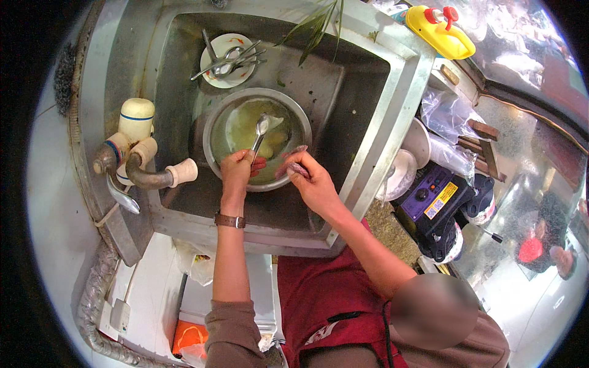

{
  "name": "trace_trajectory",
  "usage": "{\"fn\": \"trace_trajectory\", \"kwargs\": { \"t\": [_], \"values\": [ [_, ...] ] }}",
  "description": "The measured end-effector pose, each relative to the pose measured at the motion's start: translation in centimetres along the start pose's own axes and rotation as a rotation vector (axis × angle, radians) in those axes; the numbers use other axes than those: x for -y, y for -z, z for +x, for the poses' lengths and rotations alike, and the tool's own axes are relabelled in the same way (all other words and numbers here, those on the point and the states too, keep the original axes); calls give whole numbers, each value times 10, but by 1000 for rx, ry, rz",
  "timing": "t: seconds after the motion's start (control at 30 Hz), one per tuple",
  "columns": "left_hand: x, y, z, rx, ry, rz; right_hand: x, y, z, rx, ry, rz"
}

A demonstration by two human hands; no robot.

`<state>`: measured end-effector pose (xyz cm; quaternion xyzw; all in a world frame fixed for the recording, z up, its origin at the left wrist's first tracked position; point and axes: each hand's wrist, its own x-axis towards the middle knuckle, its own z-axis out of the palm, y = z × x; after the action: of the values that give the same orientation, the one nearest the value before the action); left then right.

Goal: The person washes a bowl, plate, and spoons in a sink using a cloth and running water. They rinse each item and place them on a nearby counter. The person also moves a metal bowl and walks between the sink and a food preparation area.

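My left hand (236,171) grips the handle of a metal spoon (261,130), whose bowl points away from me above a round metal basin (211,158). Cloudy, greenish water (277,110) fills much of the basin, and a pale round shape shows under its surface. Over the basin's right rim, my right hand (313,181) pinches a dark purplish-grey scrubbing pad or cloth (298,169). A small gap separates the pad from the spoon. Behind the basin, a white plate or bowl (222,42) carries several spoons and other metal utensils (224,69).
The basin stands in a stainless steel sink (368,152). A tap (149,172) reaches over its left side. Long green leaves (317,27) overhang the back edge. To the right are a yellow jug (435,34), stacked bowls (401,175) and a black-and-purple appliance (428,198).
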<state>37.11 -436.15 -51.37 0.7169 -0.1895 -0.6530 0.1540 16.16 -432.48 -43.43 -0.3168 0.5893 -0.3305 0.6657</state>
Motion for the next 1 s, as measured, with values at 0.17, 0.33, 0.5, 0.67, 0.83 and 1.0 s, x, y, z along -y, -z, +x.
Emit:
{"fn": "trace_trajectory", "kwargs": {
  "t": [0.17,0.33,0.5,0.67,0.83,1.0],
  "values": [
    [-11,-5,-29,-65,-216,330,-6,4,-1,-10,-3,-6],
    [-31,0,-65,-97,-228,390,-6,2,13,-15,-92,-12],
    [-36,-17,-97,146,-142,241,6,-11,32,-73,89,142],
    [-29,-42,-136,230,1,-29,19,-7,40,-290,112,-283],
    [-3,-61,-177,256,122,-330,23,-1,44,-279,156,-720],
    [6,-67,-177,203,133,-456,17,-10,44,-215,1,-46]
  ]
}}
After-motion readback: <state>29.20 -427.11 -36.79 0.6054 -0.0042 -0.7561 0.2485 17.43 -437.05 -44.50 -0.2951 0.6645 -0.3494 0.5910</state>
